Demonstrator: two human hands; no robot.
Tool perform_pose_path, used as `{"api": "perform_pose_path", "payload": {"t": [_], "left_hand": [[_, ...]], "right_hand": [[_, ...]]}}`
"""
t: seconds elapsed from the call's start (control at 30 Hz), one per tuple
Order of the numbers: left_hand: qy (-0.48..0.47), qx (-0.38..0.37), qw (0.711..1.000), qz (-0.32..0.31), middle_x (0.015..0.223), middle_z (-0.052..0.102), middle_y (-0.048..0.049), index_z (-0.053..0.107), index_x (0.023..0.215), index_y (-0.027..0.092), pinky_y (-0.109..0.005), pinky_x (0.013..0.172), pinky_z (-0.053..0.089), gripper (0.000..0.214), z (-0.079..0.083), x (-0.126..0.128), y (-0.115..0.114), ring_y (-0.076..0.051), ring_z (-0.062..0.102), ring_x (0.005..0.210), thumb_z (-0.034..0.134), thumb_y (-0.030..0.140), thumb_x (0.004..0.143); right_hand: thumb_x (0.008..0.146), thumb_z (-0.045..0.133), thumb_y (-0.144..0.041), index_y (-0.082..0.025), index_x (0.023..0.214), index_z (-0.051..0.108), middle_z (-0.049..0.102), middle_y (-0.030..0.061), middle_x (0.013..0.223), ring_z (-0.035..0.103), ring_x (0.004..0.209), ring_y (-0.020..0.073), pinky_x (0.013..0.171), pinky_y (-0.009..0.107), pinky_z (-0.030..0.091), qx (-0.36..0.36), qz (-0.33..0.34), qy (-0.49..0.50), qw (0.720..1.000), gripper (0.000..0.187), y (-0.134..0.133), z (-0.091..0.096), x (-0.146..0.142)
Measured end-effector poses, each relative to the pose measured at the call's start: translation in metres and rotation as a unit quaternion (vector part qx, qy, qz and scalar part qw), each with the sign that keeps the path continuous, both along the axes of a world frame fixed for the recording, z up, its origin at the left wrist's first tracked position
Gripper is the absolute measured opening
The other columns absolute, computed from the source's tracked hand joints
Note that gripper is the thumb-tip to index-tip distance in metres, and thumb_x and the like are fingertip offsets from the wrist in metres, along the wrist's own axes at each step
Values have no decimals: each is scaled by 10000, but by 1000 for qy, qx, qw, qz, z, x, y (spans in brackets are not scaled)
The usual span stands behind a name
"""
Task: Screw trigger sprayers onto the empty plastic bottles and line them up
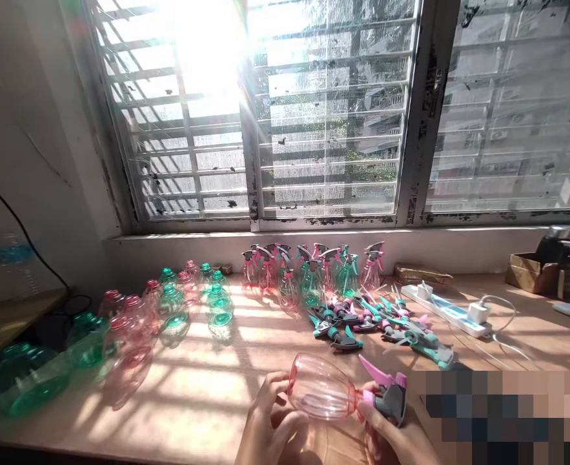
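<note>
A clear pink spray bottle [322, 389] lies tilted on its side in front of me, above the near part of the table. My left hand [272, 413] is curled around its base, thumb underneath. At the neck, my right hand [386, 429] grips the pink collar of a grey-and-pink trigger sprayer [390, 395], which sits on the bottle's mouth. How tightly the collar is seated I cannot tell. Beyond my hands lies a pile of loose trigger sprayers [376, 320] in teal, pink and grey.
Open pink and green bottles [172, 305] stand in rows at the left. Several bottles with sprayers fitted [310, 281] are grouped below the window. A white power strip [447, 311] with plugs and cables lies right, near a cardboard box [531, 274]. A blurred patch covers the lower right.
</note>
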State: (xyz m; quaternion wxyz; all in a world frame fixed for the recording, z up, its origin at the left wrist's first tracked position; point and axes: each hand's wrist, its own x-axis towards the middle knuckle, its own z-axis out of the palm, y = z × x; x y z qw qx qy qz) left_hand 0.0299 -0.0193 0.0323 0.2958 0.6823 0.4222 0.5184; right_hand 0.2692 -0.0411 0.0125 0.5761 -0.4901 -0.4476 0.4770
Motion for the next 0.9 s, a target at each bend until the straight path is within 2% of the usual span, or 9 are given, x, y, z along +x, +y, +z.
{"api": "perform_pose_path", "payload": {"t": [0.1, 0.3, 0.43, 0.53, 0.63, 0.7, 0.77, 0.83, 0.9], "left_hand": [[-4, -22, 1000, -3, 1177, 649, -51, 687, 1056, 274, -262, 704, 605, 311, -10, 0, 4, -156, 657, 760, 671, 141, 775], [18, -29, 999, 12, 1121, 649, -47, 617, 977, 243, -232, 616, 563, 246, -17, 4, 4, -123, 611, 672, 630, 108, 771], [59, -11, 998, 13, 1274, 649, -93, 628, 1053, 239, -328, 743, 569, 245, -13, 1, -1, -149, 598, 702, 703, 347, 846], [52, -40, 998, 15, 1089, 741, -92, 635, 1044, 234, -349, 766, 582, 348, -11, -1, -3, -187, 666, 731, 505, 550, 980], [52, -56, 997, 19, 913, 766, -72, 646, 1055, 239, -338, 757, 595, 431, -14, -2, -2, -219, 718, 775, 463, 622, 983], [60, -35, 997, 18, 988, 775, -96, 652, 1120, 243, -359, 813, 607, 468, -20, -2, 1, -244, 743, 857, 451, 640, 978], [71, -1, 997, 32, 1177, 759, -131, 651, 1211, 251, -397, 943, 594, 479, -27, -4, 5, -287, 733, 1057, 461, 624, 978], [97, 47, 993, 43, 1378, 688, -130, 634, 1306, 272, -427, 1077, 537, 465, -36, -7, 10, -314, 639, 1277, 470, 570, 989], [133, 85, 987, 37, 1451, 647, -111, 602, 1388, 303, -457, 1141, 490, 451, -42, -11, 14, -316, 577, 1359, 473, 495, 1001]], "right_hand": [[684, 734, -765, -229, 841, 679, 595, -30, 447, 555, 385, 208, 434, 309, 439, 2, -5, -22, 1000, 562, 1, -3, 0], [655, 801, -718, -213, 884, 689, 718, 28, 588, 595, 468, 196, 480, 291, 465, 17, -19, 22, 999, 565, 1, -2, -2], [649, 823, -690, -211, 897, 695, 711, 20, 577, 582, 481, 184, 488, 279, 475, -10, 1, 21, 1000, 555, -1, 5, -3], [632, 839, -675, -207, 860, 711, 696, 19, 560, 582, 489, 200, 480, 291, 485, -22, 22, 15, 999, 536, -3, 8, -1], [639, 844, -663, -199, 870, 713, 707, 26, 566, 585, 491, 204, 516, 304, 476, -9, 25, -5, 1000, 535, -2, 7, 1], [645, 838, -672, -204, 892, 697, 703, 17, 559, 594, 497, 207, 532, 305, 473, -6, 26, 4, 1000, 547, -1, 7, 1], [644, 840, -674, -215, 903, 673, 688, 1, 542, 607, 500, 213, 535, 305, 486, -8, 24, 26, 999, 553, 0, 6, 1], [648, 854, -650, -219, 917, 656, 688, -7, 541, 628, 511, 218, 540, 303, 500, -5, 24, 44, 999, 545, 1, 7, 1], [658, 867, -617, -216, 924, 653, 692, -10, 557, 638, 517, 212, 536, 293, 503, -6, 30, 54, 998, 526, 0, 8, 1]]}}
